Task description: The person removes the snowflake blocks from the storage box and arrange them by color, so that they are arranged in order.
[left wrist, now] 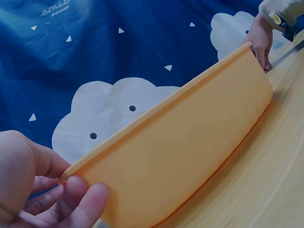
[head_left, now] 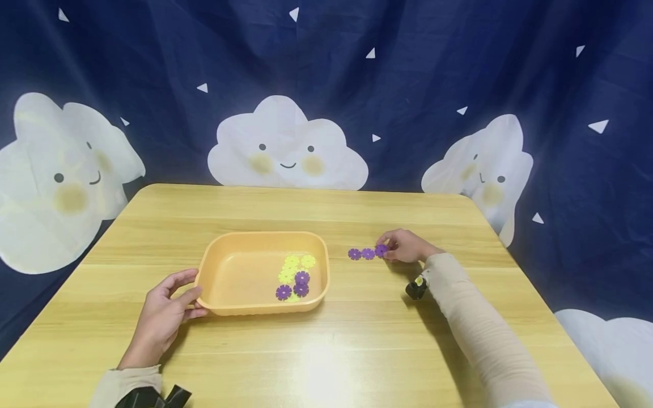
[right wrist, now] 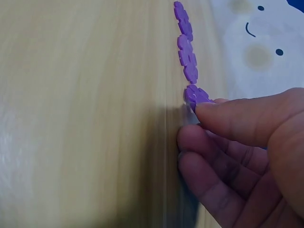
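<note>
My left hand (head_left: pixel 165 311) grips the left rim of a shallow orange plastic tray (head_left: pixel 234 310), thumb on one side and fingers on the other. To the right of the tray, my right hand (head_left: pixel 405 246) pinches a purple notched flower-shaped disc (right wrist: pixel 195 95) between thumb and fingers. That disc ends a short row: a second purple disc (head_left: pixel 368 254) lies beside it, and a third purple disc (head_left: pixel 354 254) lies nearest the tray. Inside the tray's right half are several yellow discs (head_left: pixel 308 261) and three purple discs (head_left: pixel 283 292).
The light wood table (head_left: pixel 255 362) runs back to a dark blue curtain (head_left: pixel 326 51) printed with white smiling clouds. A black wrist device (head_left: pixel 416 288) sits on the right forearm, and another black device (head_left: pixel 148 398) on the left.
</note>
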